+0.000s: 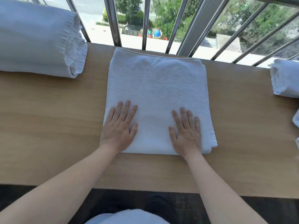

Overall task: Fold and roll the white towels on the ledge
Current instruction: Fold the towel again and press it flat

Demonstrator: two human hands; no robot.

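Note:
A white towel (157,88), folded into a thick rectangle, lies flat in the middle of the wooden ledge (48,126). My left hand (119,126) rests palm down on its near left part, fingers straight and spread. My right hand (186,133) lies flat on the near right part in the same way. Neither hand grips the cloth.
A large rolled white towel (40,41) lies at the far left of the ledge. A smaller folded white towel (285,78) sits at the right edge, with another bit of white cloth (296,118) below it. Metal window bars (113,21) rise behind the ledge.

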